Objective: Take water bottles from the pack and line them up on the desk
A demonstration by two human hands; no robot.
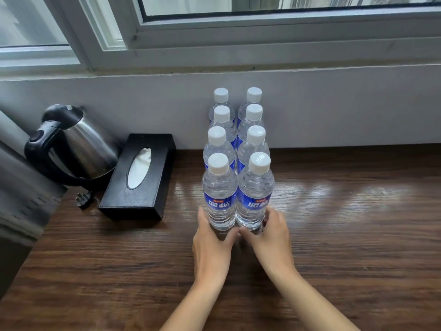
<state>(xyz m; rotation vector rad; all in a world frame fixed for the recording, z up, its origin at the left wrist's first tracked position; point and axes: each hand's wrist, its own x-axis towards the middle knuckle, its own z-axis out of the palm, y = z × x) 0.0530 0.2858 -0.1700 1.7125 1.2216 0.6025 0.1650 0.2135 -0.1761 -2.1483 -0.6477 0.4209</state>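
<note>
Several clear water bottles with white caps and blue labels stand upright in two rows on the wooden desk (334, 235), running from the wall toward me. My left hand (212, 244) grips the base of the nearest left bottle (220, 194). My right hand (269, 237) grips the base of the nearest right bottle (255, 189). These two front bottles touch each other and the pair behind them (253, 149). No pack wrapping is in view.
A black tissue box (138, 177) lies left of the bottles. Further left, a steel kettle (78, 144) with a black handle stands by a plug (83, 201). Behind the bottles rise the wall and a window sill (262, 56). Bare desk extends right.
</note>
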